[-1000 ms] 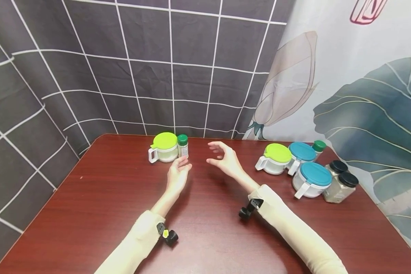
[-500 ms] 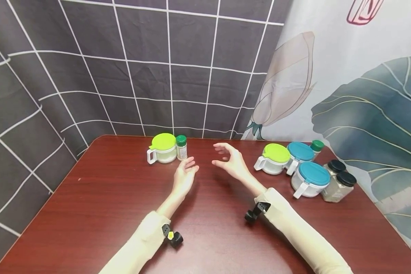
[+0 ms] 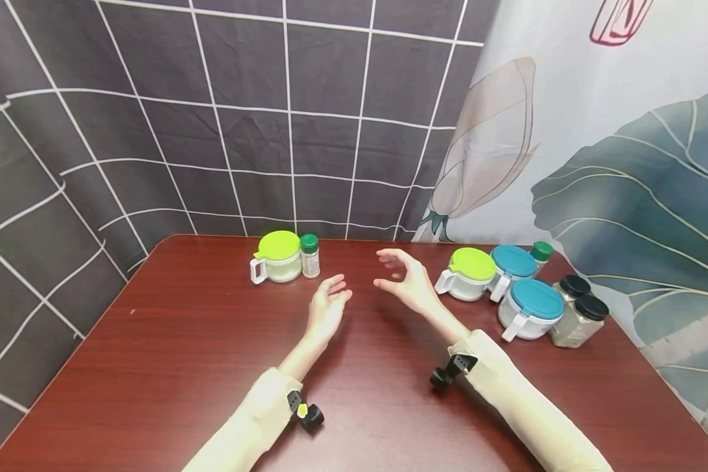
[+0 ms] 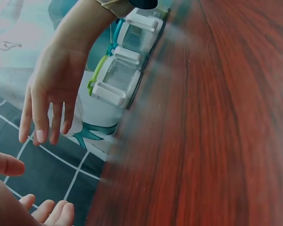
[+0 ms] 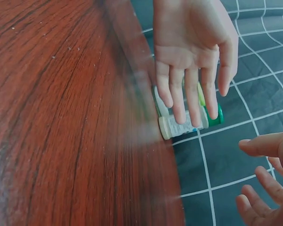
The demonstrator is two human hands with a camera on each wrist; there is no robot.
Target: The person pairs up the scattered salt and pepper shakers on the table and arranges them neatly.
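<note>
My left hand (image 3: 327, 309) hovers over the table with relaxed, slightly bent fingers and holds nothing. Just beyond its fingertips stand a green-capped spice shaker (image 3: 310, 257) and, touching or very near it, a lime-lidded seasoning jar (image 3: 278, 257) with a white handle pointing left. My right hand (image 3: 412, 283) faces it across a gap, thumb and fingers apart, also holding nothing. Nearest to the right hand is a second lime-lidded jar (image 3: 469, 274). In the right wrist view the left hand (image 5: 190, 61) partly hides the shaker (image 5: 183, 126).
Behind the second lime jar cluster two blue-lidded jars (image 3: 531, 308), another green-capped shaker (image 3: 541, 253) and two black-capped spice bottles (image 3: 579, 321). The brown table (image 3: 183, 354) ends at a dark gridded curtain (image 3: 324, 144) and a flowered white one (image 3: 566, 85).
Both hands have drifted right across the table, the left one away from the shaker. They keep their relaxed poses. The jars and bottles keep their places; the view has shifted slightly.
</note>
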